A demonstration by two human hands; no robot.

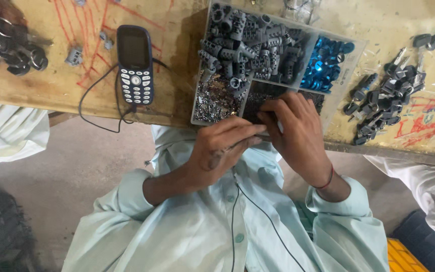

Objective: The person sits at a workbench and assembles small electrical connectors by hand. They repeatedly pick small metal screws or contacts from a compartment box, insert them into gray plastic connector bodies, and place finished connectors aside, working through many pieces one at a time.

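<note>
My left hand (222,146) and my right hand (295,128) meet fingertip to fingertip at the near edge of a clear compartment tray (351,60). Both pinch something small between them, and the fingers hide it. The tray holds several grey cylinder-shaped lock parts (250,43), shiny blue discs (325,63) and small metal bits (217,103). My right fingers rest over the dark front compartment. A red thread circles my right wrist.
A dark blue keypad phone (135,64) with a black cable lies on the wooden bench (76,95) to the left. Black-headed keys (383,100) are piled to the right, more dark parts (11,48) at far left. Other people's white sleeves show at both sides.
</note>
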